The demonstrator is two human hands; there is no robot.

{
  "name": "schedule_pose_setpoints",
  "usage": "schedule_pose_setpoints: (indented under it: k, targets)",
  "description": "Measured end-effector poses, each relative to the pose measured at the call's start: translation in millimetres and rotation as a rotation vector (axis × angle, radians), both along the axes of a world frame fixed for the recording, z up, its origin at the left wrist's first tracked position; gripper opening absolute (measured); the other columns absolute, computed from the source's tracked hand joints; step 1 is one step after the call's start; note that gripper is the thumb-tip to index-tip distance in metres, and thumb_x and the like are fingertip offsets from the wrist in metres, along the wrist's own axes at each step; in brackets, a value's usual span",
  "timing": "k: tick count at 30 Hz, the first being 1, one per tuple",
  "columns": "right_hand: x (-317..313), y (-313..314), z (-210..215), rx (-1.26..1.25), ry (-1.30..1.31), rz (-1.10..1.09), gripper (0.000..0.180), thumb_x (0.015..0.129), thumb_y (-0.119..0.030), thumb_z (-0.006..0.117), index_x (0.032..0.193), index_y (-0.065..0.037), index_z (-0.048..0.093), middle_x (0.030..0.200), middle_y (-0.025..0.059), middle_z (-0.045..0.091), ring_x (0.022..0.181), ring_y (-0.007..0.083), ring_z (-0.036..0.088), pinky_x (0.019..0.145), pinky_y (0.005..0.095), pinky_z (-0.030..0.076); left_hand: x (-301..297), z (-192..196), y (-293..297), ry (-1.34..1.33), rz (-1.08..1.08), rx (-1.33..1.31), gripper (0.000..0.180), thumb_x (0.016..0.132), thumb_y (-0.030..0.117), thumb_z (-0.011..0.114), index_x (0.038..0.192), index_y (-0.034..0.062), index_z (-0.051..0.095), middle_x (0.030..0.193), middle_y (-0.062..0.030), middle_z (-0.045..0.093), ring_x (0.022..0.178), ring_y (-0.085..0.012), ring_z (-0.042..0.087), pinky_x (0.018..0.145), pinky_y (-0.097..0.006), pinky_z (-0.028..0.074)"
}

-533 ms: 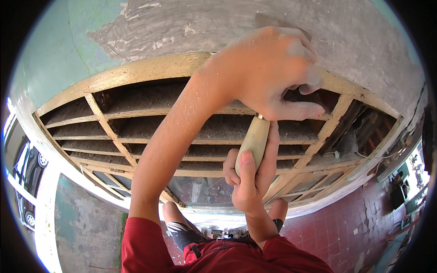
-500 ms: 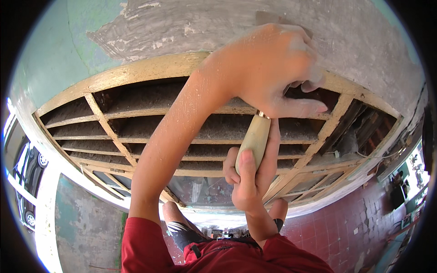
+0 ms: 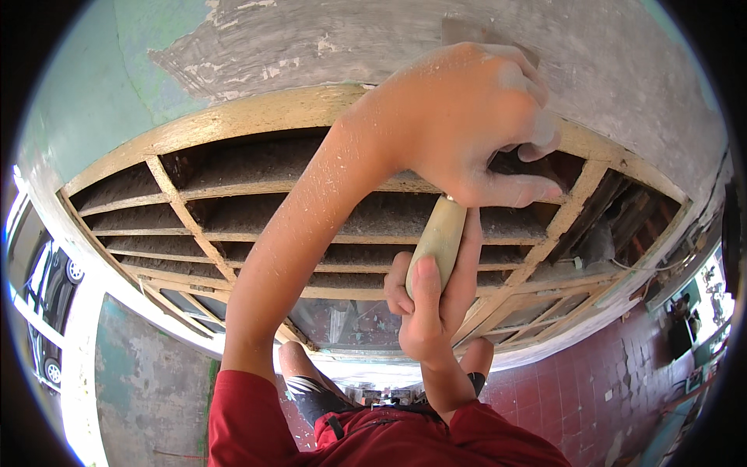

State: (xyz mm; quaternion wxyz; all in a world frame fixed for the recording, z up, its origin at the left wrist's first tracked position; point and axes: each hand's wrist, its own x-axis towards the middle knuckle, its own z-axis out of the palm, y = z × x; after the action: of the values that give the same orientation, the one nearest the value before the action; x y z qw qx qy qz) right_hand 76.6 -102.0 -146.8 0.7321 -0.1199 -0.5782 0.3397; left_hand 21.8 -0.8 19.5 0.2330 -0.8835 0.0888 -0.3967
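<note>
My right hand (image 3: 436,296) is wrapped round the pale wooden handle of a scraper (image 3: 437,245), its thumb lying along the handle. The scraper points up toward the wall. Above it, my left hand (image 3: 486,124), dusted with pale powder, lies over the blade with its fingers curled. A gap shows between the left thumb and a bent finger. Most of the blade is hidden behind this hand; a flat grey-brown edge shows beyond the knuckles, against the bare grey wall (image 3: 342,47).
A yellowish wooden louvre frame (image 3: 233,124) with dusty slats sits below the scraped wall. Green paint (image 3: 101,101) remains at the left. Window panes (image 3: 342,323) are lower down, red floor tiles (image 3: 560,397) at the lower right, and parked cars (image 3: 50,288) outside at far left.
Both hands and the scraper have shifted slightly to the right. The metal neck above the handle is now more covered by my left hand. The grips look the same.
</note>
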Motion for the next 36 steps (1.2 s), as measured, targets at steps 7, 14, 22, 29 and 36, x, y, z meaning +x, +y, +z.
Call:
schedule_pose_setpoints:
  k: [7, 14, 22, 29, 36]
  targets:
    - [-2.4, 0.0, 5.0, -0.005, 0.006, -0.062, 0.07, 0.105, -0.023, 0.041, 0.158, 0.004, 0.003, 0.081, 0.0048, 0.05, 0.042, 0.0061, 0.033, 0.038, 0.0223, 0.026, -1.3, 4.6, -1.0, 0.023, 0.029, -0.009, 0.046, 0.081, 0.048, 0.07, 0.065, 0.005, 0.066, 0.06, -0.0099, 0.059, 0.069, -0.0323, 0.062, 0.062, -0.043, 0.05]
    - [-1.4, -1.2, 4.9, 0.02, -0.009, -0.014, 0.071, 0.105, -0.024, 0.042, 0.158, 0.003, 0.003, 0.082, 0.0046, 0.05, 0.042, 0.0059, 0.034, 0.038, 0.0219, 0.025, -0.9, 5.0, -2.7, 0.029, 0.01, -0.037, 0.046, 0.08, 0.049, 0.071, 0.066, 0.0046, 0.067, 0.063, -0.011, 0.061, 0.072, -0.0326, 0.063, 0.064, -0.043, 0.05]
    - [-0.1, -2.1, -1.8, -0.005, -0.007, -0.013, 0.071, 0.105, -0.023, 0.042, 0.159, 0.002, 0.004, 0.085, 0.0046, 0.049, 0.043, 0.0061, 0.034, 0.04, 0.0218, 0.026, 0.1, -1.1, 0.0, 0.009, 0.007, 0.03, 0.045, 0.081, 0.049, 0.07, 0.067, 0.0059, 0.067, 0.066, -0.0115, 0.062, 0.076, -0.0336, 0.063, 0.066, -0.044, 0.051]
    - [2.7, -2.3, -5.9, -0.009, 0.001, -0.021, 0.07, 0.105, -0.022, 0.042, 0.159, 0.001, 0.003, 0.087, 0.0039, 0.049, 0.045, 0.0056, 0.034, 0.04, 0.0216, 0.026, 3.2, -0.7, -3.7, 0.041, 0.021, 0.017, 0.042, 0.08, 0.046, 0.07, 0.068, 0.0064, 0.068, 0.064, -0.0124, 0.06, 0.073, -0.0341, 0.062, 0.065, -0.044, 0.05]
    - [0.5, -4.8, 0.2, -0.053, 0.044, -0.048, 0.071, 0.104, -0.023, 0.042, 0.159, 0.0, 0.003, 0.085, 0.0037, 0.049, 0.045, 0.0053, 0.034, 0.04, 0.0216, 0.025, 6.9, 0.0, -4.8, 0.072, 0.044, -0.056, 0.04, 0.079, 0.045, 0.071, 0.067, 0.0074, 0.068, 0.063, -0.0119, 0.061, 0.074, -0.0345, 0.062, 0.065, -0.044, 0.05]
